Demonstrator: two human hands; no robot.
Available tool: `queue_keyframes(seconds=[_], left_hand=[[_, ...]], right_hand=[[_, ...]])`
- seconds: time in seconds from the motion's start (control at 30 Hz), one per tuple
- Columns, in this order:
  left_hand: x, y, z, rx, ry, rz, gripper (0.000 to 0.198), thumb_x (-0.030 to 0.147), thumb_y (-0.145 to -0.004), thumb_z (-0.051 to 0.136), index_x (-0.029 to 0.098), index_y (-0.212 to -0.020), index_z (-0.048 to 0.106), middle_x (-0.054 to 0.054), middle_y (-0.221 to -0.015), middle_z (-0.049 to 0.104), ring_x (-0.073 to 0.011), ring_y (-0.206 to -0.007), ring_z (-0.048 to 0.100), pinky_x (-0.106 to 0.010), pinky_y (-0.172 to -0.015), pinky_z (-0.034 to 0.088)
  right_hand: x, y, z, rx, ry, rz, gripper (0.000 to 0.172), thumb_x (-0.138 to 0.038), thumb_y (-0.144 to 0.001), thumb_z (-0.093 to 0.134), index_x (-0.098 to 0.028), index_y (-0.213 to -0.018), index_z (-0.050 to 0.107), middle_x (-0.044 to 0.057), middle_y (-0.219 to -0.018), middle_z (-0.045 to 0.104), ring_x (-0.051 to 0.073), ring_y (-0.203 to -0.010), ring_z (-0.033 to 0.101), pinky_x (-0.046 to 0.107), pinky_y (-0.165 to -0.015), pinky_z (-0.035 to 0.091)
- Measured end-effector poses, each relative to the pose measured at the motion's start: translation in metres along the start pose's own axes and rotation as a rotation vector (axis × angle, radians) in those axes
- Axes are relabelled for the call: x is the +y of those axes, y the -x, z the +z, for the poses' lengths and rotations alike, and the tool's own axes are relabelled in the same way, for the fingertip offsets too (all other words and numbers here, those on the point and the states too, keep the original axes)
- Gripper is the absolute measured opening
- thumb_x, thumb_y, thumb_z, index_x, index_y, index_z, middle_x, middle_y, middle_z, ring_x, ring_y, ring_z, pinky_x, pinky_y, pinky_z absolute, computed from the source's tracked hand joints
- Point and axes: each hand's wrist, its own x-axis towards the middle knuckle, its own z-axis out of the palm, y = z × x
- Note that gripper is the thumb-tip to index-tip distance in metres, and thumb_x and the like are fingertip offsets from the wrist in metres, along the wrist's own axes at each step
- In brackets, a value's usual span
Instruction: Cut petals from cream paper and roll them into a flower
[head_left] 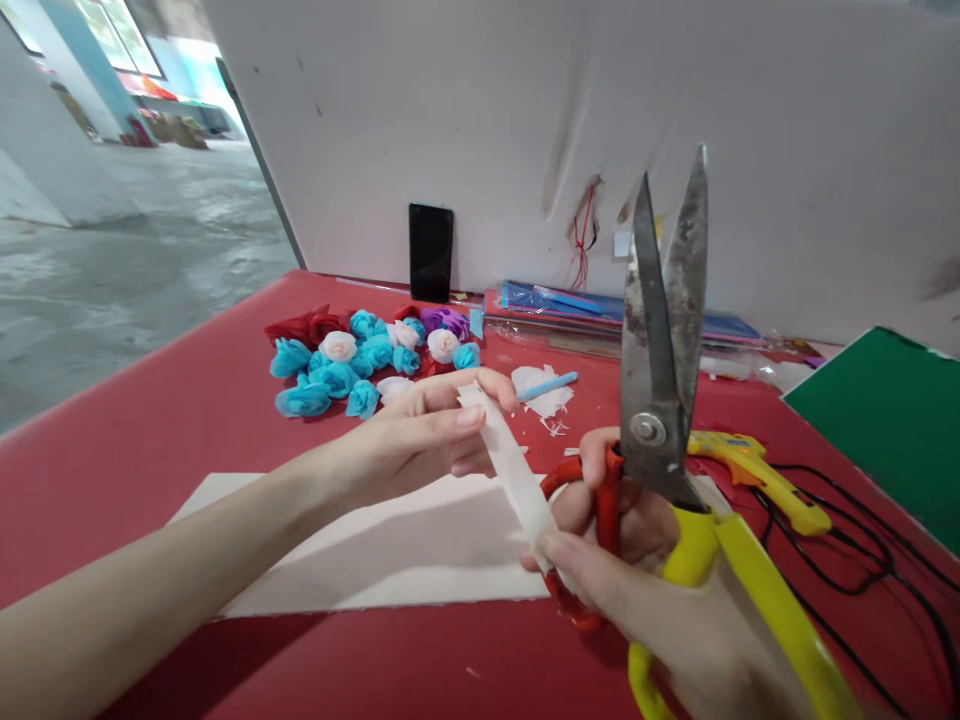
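A narrow white paper strip (517, 475), folded or layered, slants between my two hands above the table. My left hand (435, 425) pinches its upper end between thumb and fingers. At the lower end, the thumb and a finger of my right hand (637, 580) grip the strip. That same hand also carries large metal scissors (660, 330) with red and yellow handles, their worn blades pointing up and slightly apart. Below both hands lies a long cream-white sheet (375, 560), partly in shadow and partly covered by my left arm.
Blue, white, red and purple paper flowers (337, 375) are heaped at the back left. A phone (431, 252) leans on the wall. Plastic-wrapped sheets (600, 310), a blue stick (547, 387) on white scraps, a yellow glue gun (780, 485) with black cables and a green board (885, 430) lie rightward.
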Motion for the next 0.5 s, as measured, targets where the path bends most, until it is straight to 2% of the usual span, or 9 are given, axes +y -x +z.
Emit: queue_keyframes(seconds=[0.1, 0.33, 0.43, 0.5], left_hand=[[0.001, 0.000, -0.002, -0.001, -0.034, -0.010, 0.016, 0.027, -0.075, 0.066, 0.016, -0.079, 0.056, 0.008, -0.054, 0.043, -0.0040, -0.048, 0.032, -0.016, -0.049, 0.028], [0.006, 0.000, -0.006, 0.039, -0.115, -0.010, 0.027, 0.033, -0.070, 0.070, 0.017, -0.067, 0.049, 0.009, -0.053, 0.044, -0.0038, -0.048, 0.037, -0.019, -0.051, 0.028], [0.004, -0.003, -0.006, 0.087, -0.157, -0.016, 0.025, 0.038, -0.074, 0.064, 0.021, -0.079, 0.048, 0.010, -0.060, 0.045, -0.0038, -0.052, 0.040, -0.016, -0.054, 0.032], [-0.001, -0.007, -0.010, 0.111, -0.207, -0.067, 0.022, 0.044, -0.082, 0.049, 0.023, -0.089, 0.045, 0.009, -0.067, 0.049, -0.0053, -0.056, 0.046, -0.017, -0.058, 0.037]], right_hand=[[-0.002, 0.001, -0.001, -0.022, 0.013, 0.019, 0.026, -0.007, -0.062, 0.059, -0.022, -0.070, 0.039, -0.009, -0.047, 0.050, 0.014, -0.053, 0.064, 0.017, -0.044, 0.039], [0.002, 0.003, 0.001, -0.004, -0.054, 0.021, 0.026, -0.006, -0.061, 0.058, -0.022, -0.072, 0.040, -0.010, -0.048, 0.050, 0.009, -0.048, 0.059, 0.018, -0.049, 0.043], [0.008, 0.000, -0.001, -0.048, -0.092, -0.024, 0.025, -0.010, -0.061, 0.059, -0.022, -0.072, 0.040, -0.009, -0.048, 0.048, 0.008, -0.047, 0.054, 0.015, -0.042, 0.037], [0.013, -0.003, -0.003, -0.081, -0.122, -0.085, 0.024, -0.012, -0.063, 0.059, -0.022, -0.074, 0.040, -0.008, -0.051, 0.048, 0.007, -0.045, 0.049, 0.015, -0.040, 0.035]])
